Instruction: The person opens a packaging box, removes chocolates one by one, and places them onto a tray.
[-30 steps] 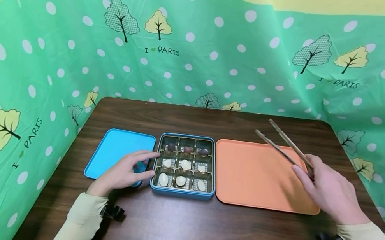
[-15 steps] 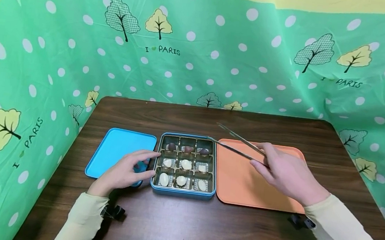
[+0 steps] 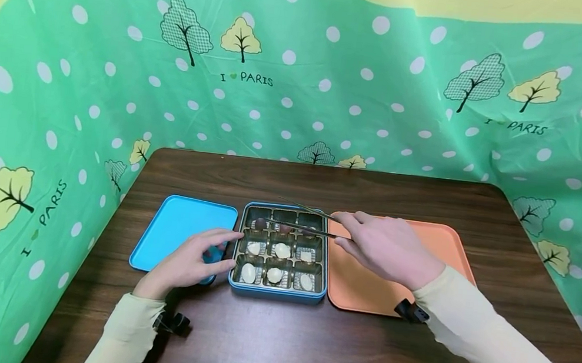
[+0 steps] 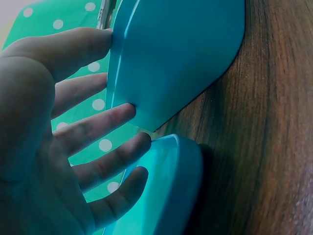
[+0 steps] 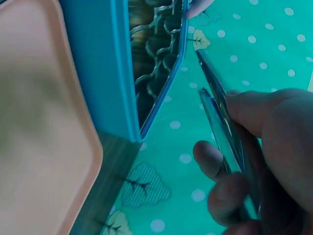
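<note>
Box (image 3: 276,293): smooth blue walls, low sheen; plastic or painted metal, cannot tell. Insert (image 3: 287,264) inside box: thin, glossy, plastic-looking. Tongs (image 5: 217,117) over box: shiny metal. Lid (image 3: 180,220) left of box: smooth. Tray (image 3: 355,283) right of box: smooth, matt, plastic-looking. Table (image 3: 274,345) under box: wood-grain, soft gloss. Drape (image 3: 302,120) behind box: creased, cloth-like, faint sheen.

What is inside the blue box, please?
The box holds white pieces in its two nearer rows and dark pieces in the far row. The tongs partly cover that row; its right compartment is unclear.

dotted cloth (image 3: 345,72) behind wooden table (image 3: 326,351)
</note>
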`<state>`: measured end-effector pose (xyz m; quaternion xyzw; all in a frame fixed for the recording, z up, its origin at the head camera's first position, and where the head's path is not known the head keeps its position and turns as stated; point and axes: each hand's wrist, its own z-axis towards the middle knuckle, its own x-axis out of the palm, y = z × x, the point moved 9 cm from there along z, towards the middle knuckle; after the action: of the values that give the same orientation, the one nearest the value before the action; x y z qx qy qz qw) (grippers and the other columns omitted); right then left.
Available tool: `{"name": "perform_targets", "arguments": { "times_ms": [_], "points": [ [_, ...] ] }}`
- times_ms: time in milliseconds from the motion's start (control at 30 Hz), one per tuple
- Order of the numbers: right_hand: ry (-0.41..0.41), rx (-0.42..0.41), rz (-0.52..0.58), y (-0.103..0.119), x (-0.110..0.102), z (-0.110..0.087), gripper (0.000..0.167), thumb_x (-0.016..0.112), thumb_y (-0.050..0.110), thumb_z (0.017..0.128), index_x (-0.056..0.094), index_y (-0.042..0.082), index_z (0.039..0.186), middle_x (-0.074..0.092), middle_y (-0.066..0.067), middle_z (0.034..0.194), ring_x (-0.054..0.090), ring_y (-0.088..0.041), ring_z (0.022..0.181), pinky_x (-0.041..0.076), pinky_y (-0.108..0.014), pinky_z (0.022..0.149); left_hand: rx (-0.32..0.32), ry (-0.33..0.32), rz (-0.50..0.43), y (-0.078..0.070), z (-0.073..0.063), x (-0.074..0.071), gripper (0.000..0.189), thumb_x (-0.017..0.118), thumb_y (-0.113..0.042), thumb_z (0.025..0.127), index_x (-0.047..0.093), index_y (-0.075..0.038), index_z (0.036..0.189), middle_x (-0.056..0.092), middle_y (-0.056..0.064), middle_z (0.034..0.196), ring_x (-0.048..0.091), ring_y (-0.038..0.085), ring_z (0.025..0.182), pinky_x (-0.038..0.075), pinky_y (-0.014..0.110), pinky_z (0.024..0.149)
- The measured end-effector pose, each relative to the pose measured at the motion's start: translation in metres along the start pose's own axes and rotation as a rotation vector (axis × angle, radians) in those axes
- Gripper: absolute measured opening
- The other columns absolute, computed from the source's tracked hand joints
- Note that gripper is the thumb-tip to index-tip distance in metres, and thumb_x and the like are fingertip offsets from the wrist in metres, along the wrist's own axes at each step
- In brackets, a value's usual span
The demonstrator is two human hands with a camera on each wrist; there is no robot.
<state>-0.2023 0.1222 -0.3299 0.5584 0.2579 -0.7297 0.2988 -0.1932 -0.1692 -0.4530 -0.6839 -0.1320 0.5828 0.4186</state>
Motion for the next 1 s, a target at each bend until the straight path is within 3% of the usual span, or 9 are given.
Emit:
{"name": "perform_targets", "arguments": {
  "times_ms": [233, 500, 833, 1000],
  "points": [
    [0.039, -0.039, -0.013, 0.013, 0.006, 0.023, 0.024, 0.076, 0.032, 0.099, 0.066, 0.013, 0.110, 0.052, 0.008, 0.069, 0.044, -0.006, 0.049, 0.029, -0.025, 0.040, 0.002, -0.003, 0.005, 0.001, 0.000, 0.000, 0.058, 0.079, -0.031, 0.097, 0.059, -0.022, 0.151, 0.059, 0.003, 0.147, 0.061, 0.023, 0.109, 0.055, 0.037, 0.083],
    [0.118, -0.046, 0.012, 0.025, 0.014, 0.043, 0.027, 0.073, 0.033, 0.101, 0.057, 0.016, 0.087, 0.042, 0.008, 0.060, 0.044, -0.007, 0.049, 0.031, -0.027, 0.041, 0.007, -0.003, -0.007, 0.002, 0.000, 0.001, 0.058, 0.078, -0.031, 0.097, 0.059, -0.024, 0.151, 0.058, 0.001, 0.148, 0.060, 0.024, 0.109, 0.055, 0.037, 0.082],
    [0.262, 0.011, 0.034, 0.033, 0.019, 0.066, 0.026, 0.070, 0.034, 0.103, 0.062, 0.018, 0.084, 0.048, 0.007, 0.058, 0.048, -0.009, 0.050, 0.039, -0.031, 0.044, 0.018, -0.009, -0.012, 0.001, 0.000, 0.001, 0.057, 0.078, -0.030, 0.097, 0.060, -0.023, 0.151, 0.059, 0.001, 0.147, 0.061, 0.024, 0.107, 0.056, 0.037, 0.081],
    [0.336, 0.060, 0.022, 0.041, 0.013, 0.078, 0.033, 0.071, 0.035, 0.102, 0.062, 0.019, 0.074, 0.050, 0.006, 0.058, 0.052, -0.011, 0.050, 0.046, -0.034, 0.046, 0.019, -0.009, -0.012, 0.002, 0.000, 0.001, 0.057, 0.078, -0.029, 0.097, 0.060, -0.022, 0.151, 0.059, 0.002, 0.147, 0.060, 0.024, 0.107, 0.056, 0.037, 0.081]
  ]
}}
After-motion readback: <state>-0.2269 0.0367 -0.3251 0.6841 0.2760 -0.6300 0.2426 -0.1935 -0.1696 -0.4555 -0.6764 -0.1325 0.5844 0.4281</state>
